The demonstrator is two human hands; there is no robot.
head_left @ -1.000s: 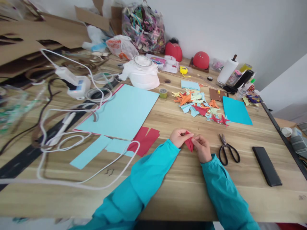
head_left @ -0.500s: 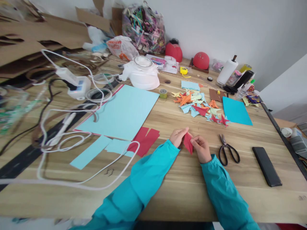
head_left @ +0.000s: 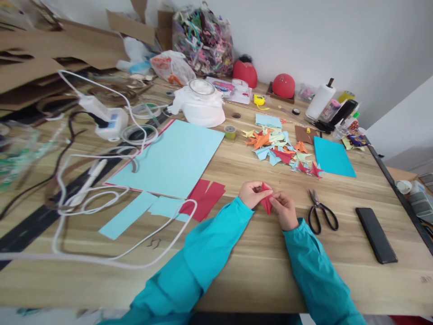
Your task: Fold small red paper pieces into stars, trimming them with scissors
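Observation:
Between my hands is a small folded piece of red paper (head_left: 266,204), narrow and diamond-shaped with pointed ends. My left hand (head_left: 252,194) pinches it from the left, with the thumb lying across its front. On its other side, my right hand (head_left: 283,209) grips the edge between thumb and fingers. Beyond the hands lies a pile of folded paper cranes (head_left: 275,146) in orange, red, pale blue and yellow. Black-handled scissors (head_left: 318,212) rest to the right of my right hand. Red paper strips (head_left: 207,198) lie left of my left hand.
A black phone (head_left: 376,234) lies at the right. Pale blue sheets (head_left: 172,158) cover the table's middle left, near a looping white cable (head_left: 194,212) and a power strip (head_left: 113,124). A blue sheet (head_left: 334,156) and a thread spool (head_left: 230,132) lie farther back.
My left thumb has come down across the front of the red paper. The paper has turned slightly, and its upper point now shows above my fingers.

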